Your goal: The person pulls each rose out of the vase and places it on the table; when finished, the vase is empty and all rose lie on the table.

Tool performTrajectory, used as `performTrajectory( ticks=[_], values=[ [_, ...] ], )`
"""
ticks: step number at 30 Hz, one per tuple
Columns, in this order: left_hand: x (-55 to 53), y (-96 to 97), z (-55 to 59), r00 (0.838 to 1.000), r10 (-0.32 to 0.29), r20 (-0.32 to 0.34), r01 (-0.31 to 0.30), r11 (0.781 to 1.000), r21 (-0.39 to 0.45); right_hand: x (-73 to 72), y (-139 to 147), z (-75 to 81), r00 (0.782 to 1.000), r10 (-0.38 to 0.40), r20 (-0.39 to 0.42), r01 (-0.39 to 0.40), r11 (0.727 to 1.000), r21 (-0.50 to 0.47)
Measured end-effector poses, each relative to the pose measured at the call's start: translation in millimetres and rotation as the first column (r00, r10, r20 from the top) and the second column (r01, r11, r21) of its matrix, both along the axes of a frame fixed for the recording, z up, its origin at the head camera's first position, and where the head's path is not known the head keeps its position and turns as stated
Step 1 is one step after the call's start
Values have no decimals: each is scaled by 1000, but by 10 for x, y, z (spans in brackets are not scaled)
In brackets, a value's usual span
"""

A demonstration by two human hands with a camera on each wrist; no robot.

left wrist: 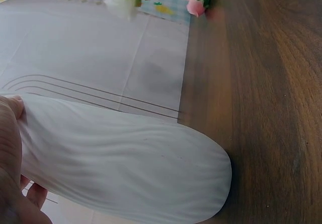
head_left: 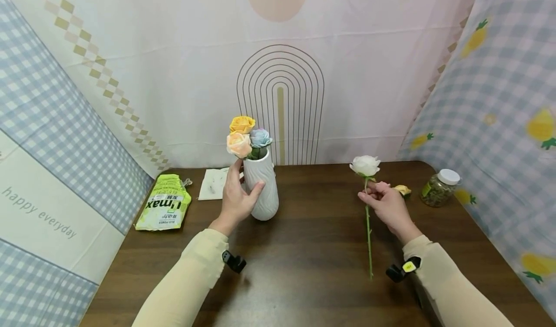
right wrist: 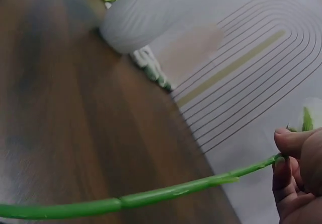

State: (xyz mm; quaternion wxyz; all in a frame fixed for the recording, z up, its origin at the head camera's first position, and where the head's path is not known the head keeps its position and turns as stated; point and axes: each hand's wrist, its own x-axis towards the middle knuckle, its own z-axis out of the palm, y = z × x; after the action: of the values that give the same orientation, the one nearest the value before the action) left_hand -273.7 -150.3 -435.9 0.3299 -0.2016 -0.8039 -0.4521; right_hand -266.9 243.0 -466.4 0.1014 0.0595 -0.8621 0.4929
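Observation:
My left hand (head_left: 239, 197) grips a white ribbed vase (head_left: 266, 197) near its upper part, the thumb across its front and the fingers round the far side. From the mouth of the vase rise a yellow rose (head_left: 242, 124), a peach rose (head_left: 239, 144) and a pale blue rose (head_left: 260, 138). To the right, my right hand (head_left: 388, 205) pinches a white rose (head_left: 365, 165) just below its bloom. Its green stem (right wrist: 166, 191) hangs down over the table and crosses the right wrist view.
Just beyond the right hand lie a pink flower (head_left: 382, 187) and a yellow flower (head_left: 403, 190). A white-lidded jar (head_left: 438, 189) stands farther right. Left of the vase are a green-and-white bag (head_left: 165, 206) and a white sheet (head_left: 212, 184). Curtains surround the brown table (head_left: 304, 269).

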Motion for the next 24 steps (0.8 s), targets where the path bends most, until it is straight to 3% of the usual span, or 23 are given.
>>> performTrajectory(
  ticks=[2, 8, 13, 24],
  values=[
    [2, 0, -3, 1000, 1, 3, -1, 1000, -1, 9, 23, -56, 999, -32, -22, 33, 998, 51],
    [9, 0, -3, 1000, 3, 16, -3, 1000, -1, 23, 88, -226, 993, -116, -11, 117, 990, 80],
    [15, 1, -4, 1000, 5, 23, -5, 1000, -3, 37, 157, -374, 984, -169, -53, 176, 963, 202],
    [5, 7, -4, 1000, 2, 8, -2, 1000, 6, 70, 264, -525, 983, -178, -49, 184, 921, 343]
  ],
)
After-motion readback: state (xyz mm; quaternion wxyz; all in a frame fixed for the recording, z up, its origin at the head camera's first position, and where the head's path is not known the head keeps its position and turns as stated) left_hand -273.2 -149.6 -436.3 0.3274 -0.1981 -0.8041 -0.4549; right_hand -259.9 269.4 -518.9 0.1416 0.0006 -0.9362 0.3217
